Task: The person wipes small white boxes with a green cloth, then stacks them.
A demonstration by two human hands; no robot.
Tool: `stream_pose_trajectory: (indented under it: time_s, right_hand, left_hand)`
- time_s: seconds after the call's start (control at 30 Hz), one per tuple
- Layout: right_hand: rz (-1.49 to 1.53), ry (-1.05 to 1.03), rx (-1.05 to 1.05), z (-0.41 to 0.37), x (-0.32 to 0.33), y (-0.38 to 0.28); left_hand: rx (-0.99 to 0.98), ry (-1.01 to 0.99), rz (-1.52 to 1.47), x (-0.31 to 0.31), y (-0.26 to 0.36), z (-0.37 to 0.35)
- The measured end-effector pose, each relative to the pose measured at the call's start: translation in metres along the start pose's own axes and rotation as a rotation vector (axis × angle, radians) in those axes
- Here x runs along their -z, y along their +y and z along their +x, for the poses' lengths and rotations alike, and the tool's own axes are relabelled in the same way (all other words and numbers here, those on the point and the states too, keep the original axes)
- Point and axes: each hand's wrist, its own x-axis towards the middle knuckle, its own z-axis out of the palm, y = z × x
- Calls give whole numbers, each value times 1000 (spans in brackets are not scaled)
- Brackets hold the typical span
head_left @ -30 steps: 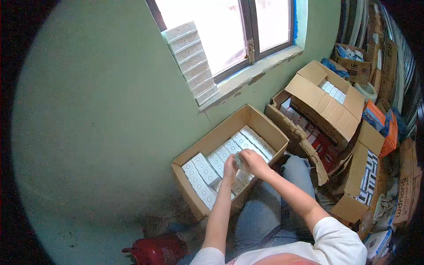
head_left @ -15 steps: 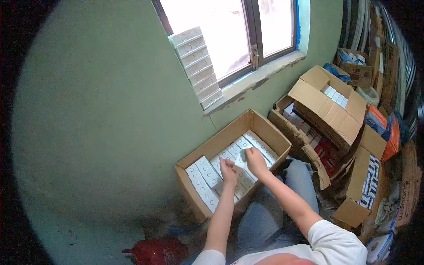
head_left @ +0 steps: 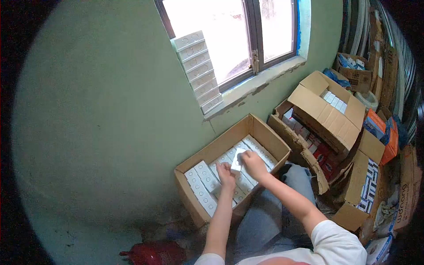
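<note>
One open carton [head_left: 216, 142] sits under both hands, filled with rows of packed boxes [head_left: 201, 185], too many to count. Beyond the hands, a stack [head_left: 198, 73] of roughly eight leans at the window. Right of them, at least three other cartons [head_left: 324, 110] crowd in. The right hand [head_left: 254, 164] pinches one plain white box [head_left: 237, 159], tilted above the rows. The left hand [head_left: 226, 171] touches beside it, and its grip is unclear.

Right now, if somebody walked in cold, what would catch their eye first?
Probably the open carton against the green wall, packed with small white boxes, where the right hand lifts a tilted white box beside the left hand. Next, the leaning stack of white boxes on the windowsill, then the heap of opened cartons at the right.
</note>
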Motion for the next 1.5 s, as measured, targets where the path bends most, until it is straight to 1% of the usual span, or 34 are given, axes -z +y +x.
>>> stream_pose_trajectory:
  time_s: [0.03, 0.07, 0.1, 0.17, 0.2, 0.23, 0.3, 0.33, 0.37, 0.43, 0.5, 0.57, 0.6, 0.63, 0.67, 0.7, 0.77, 0.83, 0.87, 0.93, 0.97, 1.03, 1.1, 1.13, 1.23, 1.33, 1.43, 1.5]
  right_hand:
    - [22, -38, 57, -5, 0, -8]
    - [71, -96, 93, -12, -4, -12]
    - [56, -144, 142, -17, -4, -16]
    - [79, -121, 167, -17, -3, -12]
    - [55, -110, 105, -14, 0, -9]
    - [35, -98, 41, -9, 2, -7]
    - [-30, 26, -49, 0, 7, -3]
    - [-40, 42, -53, 2, 7, -3]
    - [-53, 59, -55, 3, 6, -3]
    - [-65, -12, 71, -1, 5, -11]
    - [-33, -124, 190, -13, 7, -19]
    - [-31, -122, 190, -19, 8, -19]
    - [-50, -99, 184, -17, 13, -20]
    - [-68, -76, 177, -12, 18, -18]
    - [-115, -39, 123, -8, 12, -8]
    - [-133, 45, 108, -4, 15, -4]
    - [-134, 120, -4, -1, 14, 0]
    - [-138, 100, 42, -3, 18, -9]
    - [-141, 87, 64, -7, 18, -13]
    - [-108, -42, 123, -22, 6, -15]
    - [-98, -91, 138, -29, 1, -18]
    - [-85, -76, 130, -32, 3, -21]
    - [-103, -33, 98, -25, 10, -16]
    - [-138, 19, 47, -19, 9, -11]
    - [-216, 105, -23, -6, 12, -2]
    - [-243, 78, 37, -11, 16, -15]
    - [-177, -75, 96, -35, 4, -25]
    - [-178, -68, 154, -41, 2, -25]
  left_hand:
    - [-3, 32, 14, -8, 4, -4]
    - [-5, 9, 74, -13, 10, -12]
    - [-5, -14, 86, -14, 11, -11]
    - [-8, -56, 113, -11, 11, -12]
    - [8, -95, 95, 8, 0, 6]
    - [7, -114, 84, 8, 0, 3]
    - [6, -160, 65, 5, -3, 0]
    - [-3, -179, 103, 8, -4, 1]
    - [-8, -162, 92, 8, -5, 3]
    - [-13, -126, 68, -4, 0, -6]
    - [13, -94, 111, -8, 8, -11]
    - [13, -93, 129, -5, 8, -11]
    - [-27, -14, 145, -8, 4, -6]
    - [-23, -38, 137, -6, 2, -5]
    - [-19, -66, 129, -4, 1, -4]
    - [-15, -97, 121, -6, 2, -5]
    - [-21, -97, 138, -9, 2, -8]
    - [-24, -101, 130, -9, 2, -9]
    - [-18, -70, 141, -10, 2, -8]
    - [-3, -5, 160, -14, 5, -11]
    - [19, -9, 172, -15, 8, -13]
    - [57, -16, 197, -13, 13, -15]
    - [17, -62, 147, -7, 5, -7]
    - [-2, -88, 124, -3, 1, -3]
    - [2, -168, 84, -3, -1, -1]
    - [17, -138, 115, -10, 4, -11]
    - [31, -103, 148, -9, 5, -9]
    - [48, -102, 156, -4, 2, -3]
